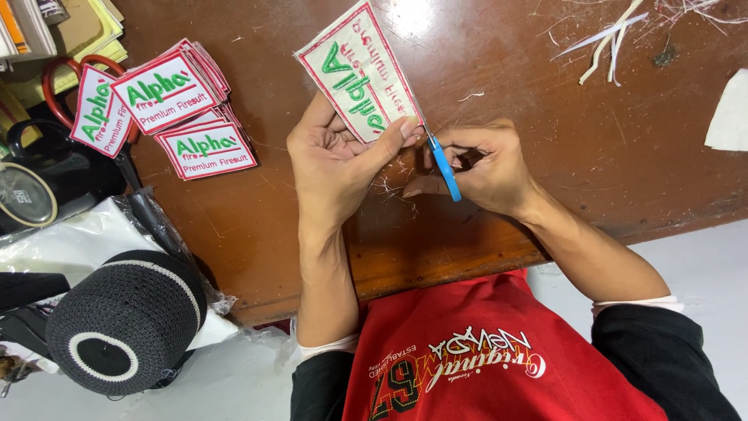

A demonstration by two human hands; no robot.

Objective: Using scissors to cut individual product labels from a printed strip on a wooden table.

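Observation:
My left hand [335, 160] pinches the near edge of a white embroidered patch [358, 70] with a red border and green lettering, holding it above the brown wooden table [545, 117]. My right hand [483, 168] grips small blue-handled scissors [444, 168], with the blades at the patch's lower right edge beside my left thumb. Thread scraps lie on the table under both hands.
A stack of matching patches [175, 109] lies at the left. Red-handled scissors [62, 78], a black mug [35, 179] and a dark knitted cap [125, 320] on plastic sit further left. White cut strips [612, 39] and a white scrap [732, 113] lie at the right.

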